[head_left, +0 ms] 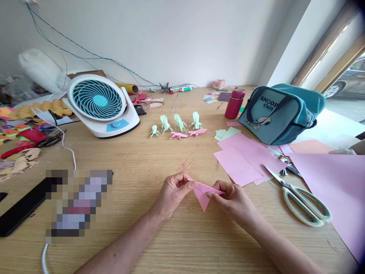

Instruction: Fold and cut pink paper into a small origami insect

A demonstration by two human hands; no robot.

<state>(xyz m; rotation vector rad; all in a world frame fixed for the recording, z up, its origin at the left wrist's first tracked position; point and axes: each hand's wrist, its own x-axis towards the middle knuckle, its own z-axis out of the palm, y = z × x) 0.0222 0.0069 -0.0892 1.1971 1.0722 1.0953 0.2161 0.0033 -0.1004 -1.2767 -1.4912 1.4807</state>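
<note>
Between my two hands is a small piece of folded pink paper [203, 195], a triangle with its point hanging down toward me. My left hand [175, 193] pinches its left corner between thumb and fingers. At the right corner, my right hand [230, 198] grips the paper with the thumb on the near side. Both hands are just above the wooden table [142, 160]. Beyond them stand several pale green folded paper figures [179, 122], with two pink paper figures [197, 132] in front of these.
To the right lie pink sheets [239, 161], scissors [302, 201] and a large pink sheet [333, 182]. A red flask [235, 104] stands by a teal bag [273, 114]. On the left are a fan [104, 104], a blurred-out device [81, 205] with a white cable and a black object [25, 207].
</note>
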